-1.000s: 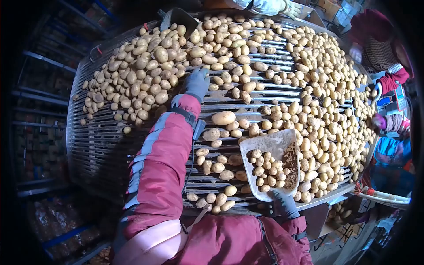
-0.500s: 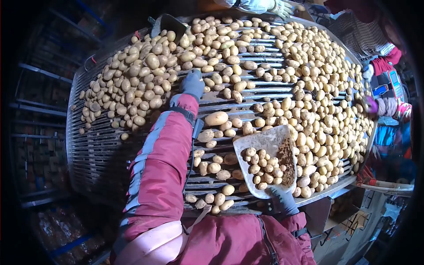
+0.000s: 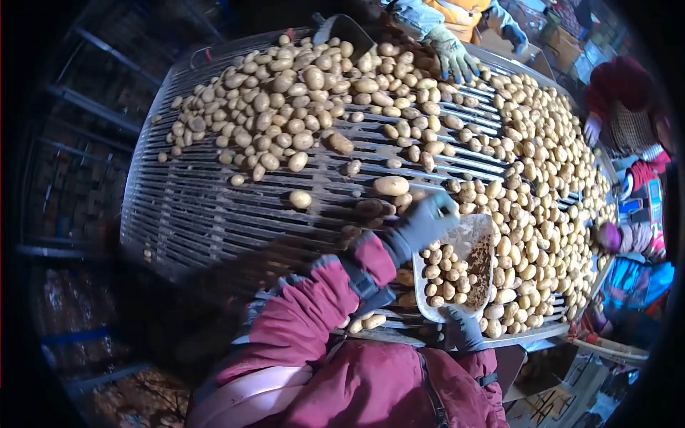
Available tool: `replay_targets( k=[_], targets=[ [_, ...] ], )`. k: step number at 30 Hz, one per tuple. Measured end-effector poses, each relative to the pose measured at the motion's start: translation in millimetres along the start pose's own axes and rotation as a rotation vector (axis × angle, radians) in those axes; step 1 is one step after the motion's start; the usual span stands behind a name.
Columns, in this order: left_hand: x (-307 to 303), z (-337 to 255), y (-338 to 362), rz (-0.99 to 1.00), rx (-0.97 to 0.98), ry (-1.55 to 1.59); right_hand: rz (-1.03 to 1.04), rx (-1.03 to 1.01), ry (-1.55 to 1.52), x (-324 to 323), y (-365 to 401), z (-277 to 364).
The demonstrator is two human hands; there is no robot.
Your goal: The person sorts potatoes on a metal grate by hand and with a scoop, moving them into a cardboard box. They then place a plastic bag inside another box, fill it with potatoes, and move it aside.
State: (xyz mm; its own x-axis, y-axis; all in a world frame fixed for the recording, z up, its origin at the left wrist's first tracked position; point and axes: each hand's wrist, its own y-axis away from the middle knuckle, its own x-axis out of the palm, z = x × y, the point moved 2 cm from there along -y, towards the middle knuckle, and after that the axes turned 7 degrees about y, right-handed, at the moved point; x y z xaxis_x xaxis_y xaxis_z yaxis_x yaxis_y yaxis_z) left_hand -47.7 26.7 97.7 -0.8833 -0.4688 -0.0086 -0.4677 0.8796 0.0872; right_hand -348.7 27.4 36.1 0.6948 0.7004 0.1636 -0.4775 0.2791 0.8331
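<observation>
My right hand, in a dark glove, is closed at the near end of a pale, dirt-stained scoop. Small potatoes lie inside it, with brown soil along its right side. My left hand, gloved in grey, is over the scoop's far left corner. Its fingers are curled in; whatever they hold is too hidden to name. A large potato lies on the bars just beyond that hand. Under my left forearm, a few potatoes sit by the near edge.
A slatted metal sorting table spreads before me. Potatoes are heaped at the far left and thickly along the right. A second scoop rests at the far edge. Across the table is a co-worker's gloved hand; other people stand at right.
My left hand has come back from the far potatoes to the scoop, its arm now bent. The view has shifted. The co-worker's gloved hand reaches further over the table.
</observation>
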Motion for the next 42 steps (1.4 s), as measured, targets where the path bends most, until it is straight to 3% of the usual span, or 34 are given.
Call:
replay_targets(
  k=[1, 2, 3, 4, 6, 7, 8, 11, 15, 17, 18, 19, 22, 25, 27, 30, 32, 34, 37, 38, 39, 41, 42],
  targets=[
    [9.7, -47.3, 31.6, 0.145, -0.152, -0.198, -0.005, 0.019, 0.1, -2.8, 0.6, 3.8],
    [21.6, -16.4, 39.1, 0.129, -0.038, -0.162, 0.009, 0.009, 0.109, -9.2, -6.0, -4.9],
    [23.0, 5.1, 50.2, 0.114, -0.031, -0.174, 0.04, -0.131, 0.115, -16.7, -17.7, -18.5],
    [22.2, 21.8, 60.7, 0.003, 0.015, -0.058, 0.075, -0.271, 0.117, -20.8, -24.7, -25.6],
    [5.1, 47.4, 77.0, -0.127, 0.019, 0.162, 0.036, -0.284, 0.202, -11.6, -14.9, -12.4],
    [-8.4, 48.9, 85.5, -0.169, 0.013, 0.058, -0.022, -0.29, 0.287, -8.3, -11.0, -8.3],
    [-19.3, 36.9, 99.1, -0.205, -0.143, 0.082, 0.043, -0.156, 0.165, -17.1, -19.7, -16.7],
    [-31.4, -48.8, 139.7, -0.416, -0.453, 0.157, 0.112, -0.191, -0.029, -20.5, -31.2, -28.1],
    [-96.4, 79.2, 153.5, -0.399, -0.269, 0.184, 0.095, -0.066, 0.038, -2.3, -4.0, -1.6],
    [-120.1, 73.0, 153.6, -0.422, -0.189, 0.125, 0.123, -0.089, -0.126, 15.4, 20.7, 20.9],
    [-141.9, 100.6, 150.5, -0.405, -0.211, 0.19, 0.11, -0.119, -0.11, 13.6, 16.8, 17.8],
    [-149.8, 79.3, 147.6, -0.505, -0.009, -0.109, 0.105, -0.121, -0.105, 4.6, 3.9, 5.4],
    [-196.8, 57.0, 138.3, -0.59, 0.042, -0.295, 0.075, -0.302, 0.093, -28.9, -43.4, -39.5],
    [-271.1, 45.7, 118.0, -0.711, 0.157, -0.483, -0.009, -0.19, 0.224, -28.1, -26.8, -25.1],
    [-322.8, 40.8, 107.9, -0.754, 0.105, -0.44, -0.086, -0.188, 0.226, -16.5, -8.3, -12.5],
    [-399.1, 34.0, 95.7, -0.913, 0.077, -0.976, -0.095, -0.1, 0.142, -20.0, -6.5, -17.5],
    [-450.8, 53.2, 82.7, -0.919, -0.072, -0.829, -0.132, -0.279, 0.509, -11.8, -0.7, -7.5],
    [-491.0, 74.3, 62.1, -0.889, -0.275, -0.614, -0.162, -0.23, 0.445, -21.9, -9.3, -17.8],
    [-518.8, 97.1, 12.5, -0.875, -0.342, -0.548, -0.215, -0.083, 0.335, -22.2, -8.0, -20.4],
    [-497.4, 73.8, -2.4, -0.85, -0.361, -0.56, -0.24, 0.015, 0.295, -19.6, -5.0, -16.2],
    [-471.1, 48.2, -15.3, -0.828, -0.383, -0.573, -0.25, 0.022, 0.286, -16.2, -1.5, -12.0],
    [-461.2, 56.9, -47.8, -0.847, -0.289, -0.658, -0.246, 0.004, 0.286, -6.9, 3.8, -7.8],
    [-458.5, 61.1, -57.9, -0.771, -0.26, -0.641, -0.262, -0.116, 0.451, -3.9, 4.3, -5.6]
  ],
)
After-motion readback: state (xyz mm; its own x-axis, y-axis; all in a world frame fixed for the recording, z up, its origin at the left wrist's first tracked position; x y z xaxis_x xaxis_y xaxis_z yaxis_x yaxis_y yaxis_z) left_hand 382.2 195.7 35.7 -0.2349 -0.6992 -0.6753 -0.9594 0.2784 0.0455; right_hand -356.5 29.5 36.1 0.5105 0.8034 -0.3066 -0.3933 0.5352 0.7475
